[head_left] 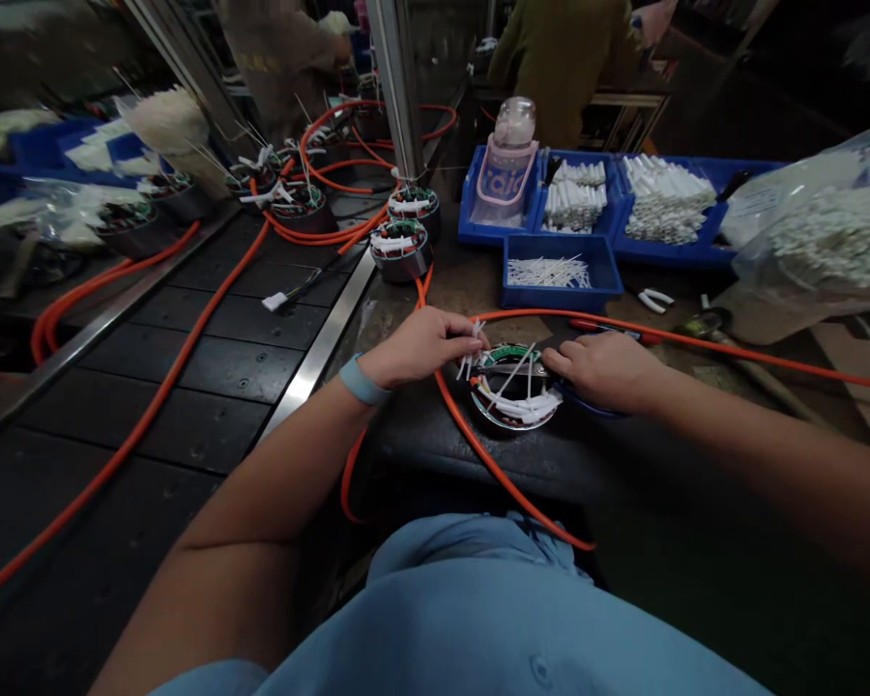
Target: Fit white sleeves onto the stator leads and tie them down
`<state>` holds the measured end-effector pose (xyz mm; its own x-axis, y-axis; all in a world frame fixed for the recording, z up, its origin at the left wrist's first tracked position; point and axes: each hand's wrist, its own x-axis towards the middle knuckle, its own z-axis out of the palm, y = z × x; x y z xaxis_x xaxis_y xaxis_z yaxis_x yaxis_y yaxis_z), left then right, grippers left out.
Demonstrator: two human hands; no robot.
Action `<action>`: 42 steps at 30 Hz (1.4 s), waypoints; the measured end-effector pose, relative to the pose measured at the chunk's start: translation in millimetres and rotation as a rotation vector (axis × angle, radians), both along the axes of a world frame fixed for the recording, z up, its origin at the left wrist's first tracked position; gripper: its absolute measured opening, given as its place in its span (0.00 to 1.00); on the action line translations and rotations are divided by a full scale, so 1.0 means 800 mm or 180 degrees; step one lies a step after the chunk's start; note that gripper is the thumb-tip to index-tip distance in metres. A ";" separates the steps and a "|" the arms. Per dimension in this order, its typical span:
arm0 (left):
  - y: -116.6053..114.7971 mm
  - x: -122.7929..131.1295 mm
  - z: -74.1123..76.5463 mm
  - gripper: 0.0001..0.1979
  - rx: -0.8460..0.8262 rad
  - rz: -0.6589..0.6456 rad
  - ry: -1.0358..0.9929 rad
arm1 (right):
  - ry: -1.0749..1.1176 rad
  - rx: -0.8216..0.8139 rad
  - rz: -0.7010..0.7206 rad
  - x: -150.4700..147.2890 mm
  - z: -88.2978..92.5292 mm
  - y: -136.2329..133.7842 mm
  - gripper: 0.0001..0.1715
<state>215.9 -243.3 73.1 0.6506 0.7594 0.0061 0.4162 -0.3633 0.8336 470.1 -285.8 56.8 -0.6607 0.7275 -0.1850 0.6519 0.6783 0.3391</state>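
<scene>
A round motor stator (526, 418) with a green inner ring, coloured wires and white sleeving sits on the dark bench in front of me. My left hand (442, 343) is at its upper left rim, thumb and fingers pinched on thin white strips that look like cable ties (467, 367). More white strips stick up across the stator. From the right, my right hand (598, 369) is closed around a hand tool (514, 368), its metal jaws lying over the stator's opening. Part of a dark blue handle shows below that hand; whether it is scissors or pliers I cannot tell.
Blue bins (562, 290) of white ties and sleeves stand behind, one holding a bottle (504, 169). An orange hose (478, 445) crosses the bench beside the stator. Other stators (401, 253) line the left. White-handled pliers (654, 301) lie right. Two people work beyond.
</scene>
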 end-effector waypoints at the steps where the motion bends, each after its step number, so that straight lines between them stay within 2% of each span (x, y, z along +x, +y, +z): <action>1: 0.000 -0.002 -0.003 0.10 0.0053 0.0138 -0.0058 | -0.0041 0.0009 -0.0022 0.004 -0.001 -0.002 0.14; 4: -0.004 -0.010 -0.006 0.13 0.0114 0.0832 -0.0447 | -0.0084 0.0045 -0.0227 0.032 -0.002 -0.015 0.14; 6: -0.011 -0.012 -0.003 0.14 -0.0131 0.0985 -0.0586 | -0.0029 0.0082 -0.0368 0.056 -0.003 -0.031 0.15; 7: -0.014 -0.010 0.000 0.14 -0.0333 0.0831 -0.0522 | 0.0015 0.0092 -0.0404 0.067 -0.003 -0.041 0.16; 9: -0.019 0.003 0.004 0.13 -0.0725 0.0138 -0.0149 | 0.0090 0.0055 -0.0425 0.080 -0.001 -0.058 0.17; 11: -0.019 0.024 0.007 0.11 -0.1030 -0.0500 0.0182 | 0.0132 -0.0071 -0.0450 0.078 0.005 -0.068 0.18; 12: -0.018 0.036 0.006 0.09 -0.1155 -0.0670 0.0250 | 0.0142 -0.0151 -0.0472 0.072 0.009 -0.070 0.17; 14: -0.016 0.058 0.004 0.07 -0.1340 -0.0756 0.0239 | 0.0104 -0.0317 -0.0459 0.057 0.018 -0.067 0.16; 17: -0.016 0.073 0.000 0.07 -0.1499 -0.0612 0.0114 | -0.0073 -0.0444 -0.0309 0.039 0.028 -0.059 0.13; 20: -0.022 0.064 -0.003 0.08 -0.1531 -0.0345 -0.0131 | -0.0203 -0.0370 -0.0242 0.041 0.025 -0.058 0.10; 24: -0.031 0.038 -0.005 0.12 -0.1602 -0.0069 -0.0515 | -0.0007 -0.0226 -0.0279 0.049 0.013 -0.063 0.13; 27: -0.033 0.025 -0.004 0.15 -0.1690 -0.0142 -0.0596 | 0.0110 -0.0207 -0.0333 0.039 0.010 -0.060 0.14; 32: -0.037 0.019 -0.001 0.15 -0.1541 -0.0209 -0.0448 | 0.0038 -0.0319 -0.0146 0.021 0.012 -0.047 0.13; 38: -0.039 0.010 -0.016 0.15 -0.1580 0.0084 -0.0593 | 0.0164 -0.0448 -0.0075 0.031 0.004 -0.044 0.15; 42: -0.035 0.010 -0.019 0.15 -0.1647 0.0041 -0.0604 | 0.0223 -0.0423 -0.0043 0.024 0.001 -0.042 0.14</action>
